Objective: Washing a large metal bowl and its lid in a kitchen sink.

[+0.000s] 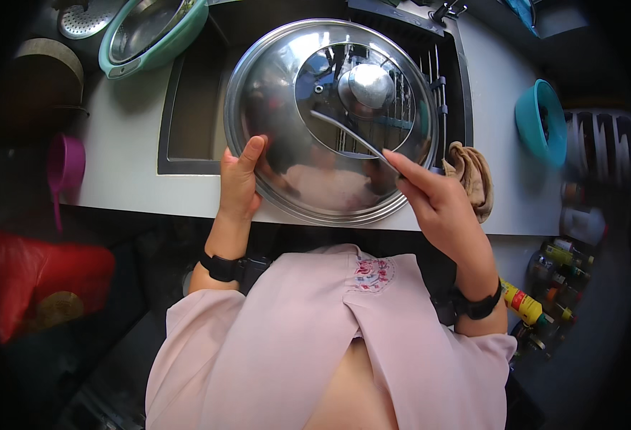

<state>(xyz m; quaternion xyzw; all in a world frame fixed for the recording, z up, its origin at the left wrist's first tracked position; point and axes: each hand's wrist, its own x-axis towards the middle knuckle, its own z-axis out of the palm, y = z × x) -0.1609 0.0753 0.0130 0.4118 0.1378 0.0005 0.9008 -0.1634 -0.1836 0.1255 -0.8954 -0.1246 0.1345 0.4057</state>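
My left hand [243, 177] grips the left rim of a large round metal pan lid [272, 107], its thumb on top and its fingers hidden underneath. The lid has a glass window and a metal knob [370, 86], and it is held over the dark-edged sink [194, 118]. My right hand [433, 199] holds a slim, curved metal utensil [347, 132] by its lower end, above the lid's lower right part. The utensil's exact kind cannot be told. A bunched brown cloth [474, 183] lies just beyond my right hand, by the sink's right edge.
A green basin [157, 56] with a metal bowl in it stands at the upper left, near a perforated ladle [85, 19]. A purple dipper [65, 164] is at the counter's left edge. A teal bowl [541, 123] stands on the right. Several bottles are at the lower right.
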